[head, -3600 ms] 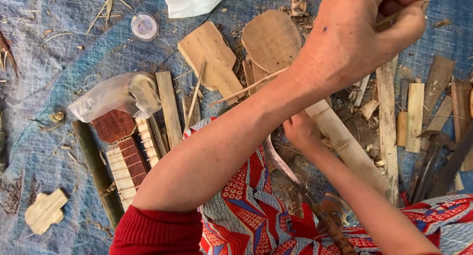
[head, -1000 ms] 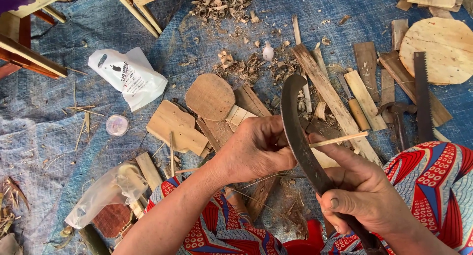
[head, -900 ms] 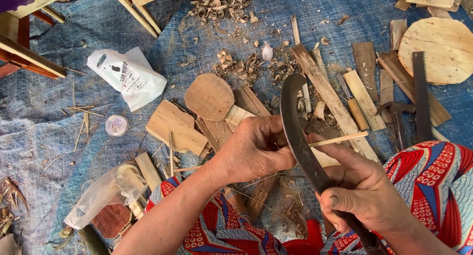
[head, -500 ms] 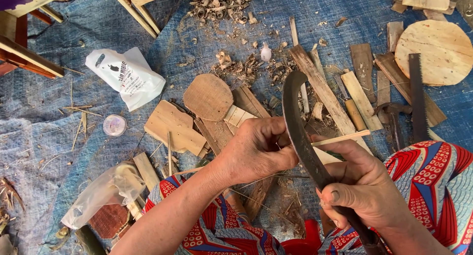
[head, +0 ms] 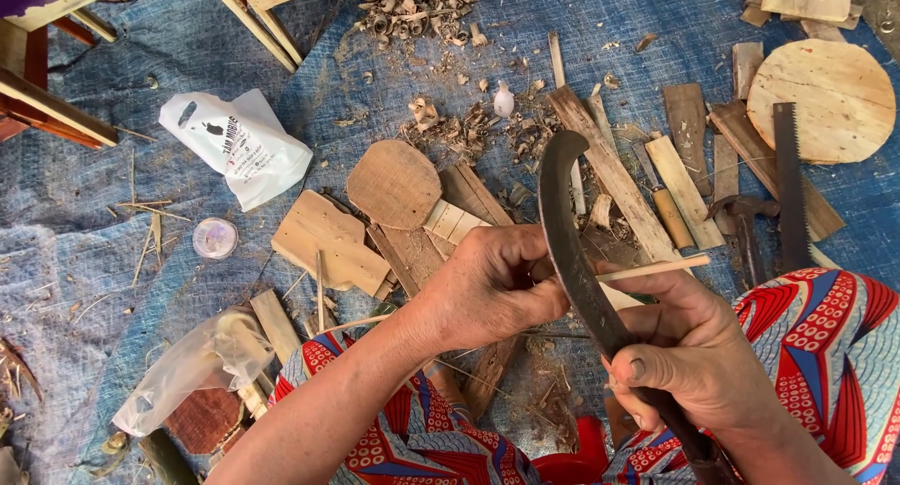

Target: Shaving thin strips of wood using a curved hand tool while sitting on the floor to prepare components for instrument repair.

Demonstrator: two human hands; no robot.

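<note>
Two hands closed: left hand (head: 492, 288) grips one stick (head: 656, 268), right hand (head: 689, 354) one curved knife (head: 572, 251)

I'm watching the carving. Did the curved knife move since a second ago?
No, hardly at all. The curved knife sits in the same spot, its tip just below the long wooden slat, gripped by the right hand.

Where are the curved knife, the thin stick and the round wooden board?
curved knife (head: 562, 232): head view, on the dark blade, in the right hand (head: 689, 354).
thin stick (head: 656, 268): head view, on its pale free end.
round wooden board (head: 820, 101): head view, on its flat face.
</note>
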